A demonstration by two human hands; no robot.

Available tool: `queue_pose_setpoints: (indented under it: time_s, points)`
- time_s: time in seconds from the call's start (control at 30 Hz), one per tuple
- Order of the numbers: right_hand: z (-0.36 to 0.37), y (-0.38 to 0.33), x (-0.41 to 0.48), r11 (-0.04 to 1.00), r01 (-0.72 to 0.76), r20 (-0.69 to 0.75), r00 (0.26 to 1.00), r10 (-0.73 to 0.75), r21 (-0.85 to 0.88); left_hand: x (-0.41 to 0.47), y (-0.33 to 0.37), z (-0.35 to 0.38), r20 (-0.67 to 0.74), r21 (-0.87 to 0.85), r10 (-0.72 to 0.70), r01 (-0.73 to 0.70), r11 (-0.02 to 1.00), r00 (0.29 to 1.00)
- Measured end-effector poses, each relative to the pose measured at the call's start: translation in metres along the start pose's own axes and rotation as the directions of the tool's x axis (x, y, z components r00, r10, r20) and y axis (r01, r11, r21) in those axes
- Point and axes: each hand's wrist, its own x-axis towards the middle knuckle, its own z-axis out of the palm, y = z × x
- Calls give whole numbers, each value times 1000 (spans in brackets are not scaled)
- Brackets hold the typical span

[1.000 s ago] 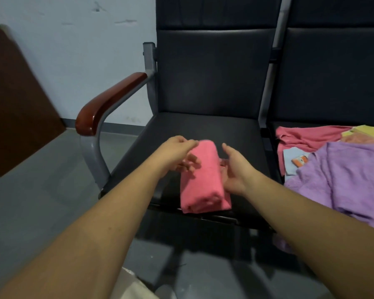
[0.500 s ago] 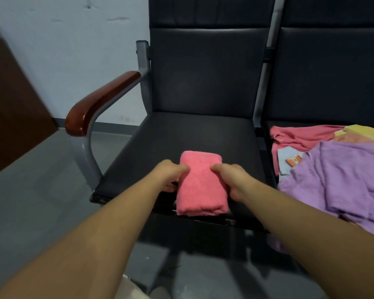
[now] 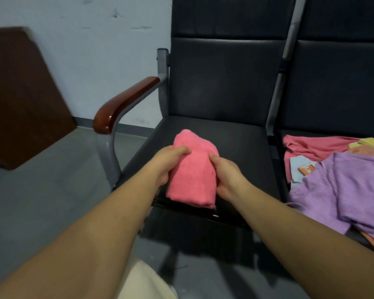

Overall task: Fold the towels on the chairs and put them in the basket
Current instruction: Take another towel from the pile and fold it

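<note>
A folded pink towel is held over the front of the left black chair seat. My left hand grips its left side, thumb on top. My right hand grips its right side. The towel's far end is raised and bunched. On the right chair lies a pile of unfolded towels: a purple one on top, a red one and a yellow one behind. No basket is in view.
The left chair has a brown wooden armrest on a grey metal frame. A dark brown board leans on the wall at left. Grey floor lies below. A cream-coloured thing shows at the bottom edge.
Both hands closed round the folded pink towel's sides and lifted it off the seat; its far end now bunches upward. The view shifted left.
</note>
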Motion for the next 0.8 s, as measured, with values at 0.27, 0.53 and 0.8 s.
queue_pose_setpoints:
  time_s: [0.27,0.53,0.8]
  points:
    - [136,-16,-55,995,90,284,956,-72,-52,-83,28,-131,-168,-298,129,-175,938,977]
    - [271,74,-125,958,58,488,868,90,-280,-177,-54,-271,-415,-437,96,-291,851,905]
    - [314,224,-137,773,106,468,844,263,-626,-219,-208,-328,-533,-594,-185,-209,777,826]
